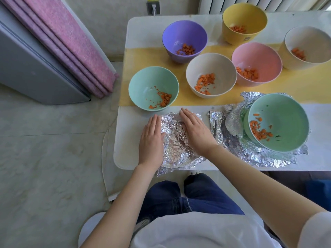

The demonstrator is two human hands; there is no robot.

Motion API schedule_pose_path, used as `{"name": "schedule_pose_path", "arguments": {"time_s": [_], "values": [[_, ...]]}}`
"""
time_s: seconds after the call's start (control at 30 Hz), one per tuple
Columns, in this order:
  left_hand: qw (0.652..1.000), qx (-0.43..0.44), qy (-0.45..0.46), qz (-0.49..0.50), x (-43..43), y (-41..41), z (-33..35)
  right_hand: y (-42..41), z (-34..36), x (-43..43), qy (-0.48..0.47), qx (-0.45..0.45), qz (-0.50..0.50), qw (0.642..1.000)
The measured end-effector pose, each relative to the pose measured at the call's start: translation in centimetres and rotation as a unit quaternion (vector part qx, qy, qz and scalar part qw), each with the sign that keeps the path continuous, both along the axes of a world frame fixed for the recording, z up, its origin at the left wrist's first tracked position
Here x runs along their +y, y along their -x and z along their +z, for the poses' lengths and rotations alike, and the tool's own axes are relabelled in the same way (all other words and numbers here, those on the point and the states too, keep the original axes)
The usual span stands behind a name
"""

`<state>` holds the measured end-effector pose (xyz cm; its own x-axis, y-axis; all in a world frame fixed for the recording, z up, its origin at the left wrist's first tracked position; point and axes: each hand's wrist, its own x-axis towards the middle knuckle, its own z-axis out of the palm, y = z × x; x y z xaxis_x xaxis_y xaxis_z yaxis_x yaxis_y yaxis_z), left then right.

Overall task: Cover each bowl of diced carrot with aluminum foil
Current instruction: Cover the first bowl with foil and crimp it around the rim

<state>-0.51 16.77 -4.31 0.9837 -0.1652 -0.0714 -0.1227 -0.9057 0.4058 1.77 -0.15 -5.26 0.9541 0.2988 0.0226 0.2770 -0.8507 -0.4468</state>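
Now both hands, left hand [151, 140] and right hand [194, 128], lie flat and open (gripping nothing) on the crinkly foil [174, 140]. Probably smoothing it for a bowl.

I see a crumpled silver aluminium foil sheet [176, 142], shiny and creased all over. The round mint-green bowl [141, 86] looks like matt plastic, smooth inside. The yellow table runner [304, 83] reads as matt cloth; the white tabletop [129, 140] is smooth.

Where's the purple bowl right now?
Head view, upper centre: the purple bowl stands on the yellow runner, left of the yellow bowl and behind the centre beige bowl.
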Motion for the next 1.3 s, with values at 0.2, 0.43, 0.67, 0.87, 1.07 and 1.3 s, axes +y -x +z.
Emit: {"name": "schedule_pose_path", "arguments": {"time_s": [0.2, 0.43, 0.67, 0.87, 1.07, 1.3], "values": [[0.965, -0.007, 0.247, 0.091, 0.5, 0.2, -0.5, 0.4, 0.0, -0.4, -0.169, 0.101, -0.108, 0.974], [0.905, 0.043, 0.356, 0.229, 0.6, 0.5, -0.4, 0.8, 0.1, -0.3, -0.256, 0.134, -0.218, 0.932], [0.842, 0.124, 0.441, 0.283, 0.3, 0.4, -0.6, 0.6, -0.2, -0.1, -0.256, 0.141, -0.242, 0.925], [0.826, 0.161, 0.448, 0.301, 0.4, 0.3, -0.2, 0.6, -0.3, -0.2, -0.266, 0.146, -0.239, 0.922], [0.927, 0.014, 0.308, 0.212, 1.0, 0.2, 0.3, 0.9, 0.2, -0.5, -0.221, 0.122, -0.211, 0.944], [0.99, -0.118, 0.045, -0.069, 0.0, -2.2, -0.4, -1.6, -0.7, 0.3, 0.006, -0.081, 0.083, 0.993]]}}
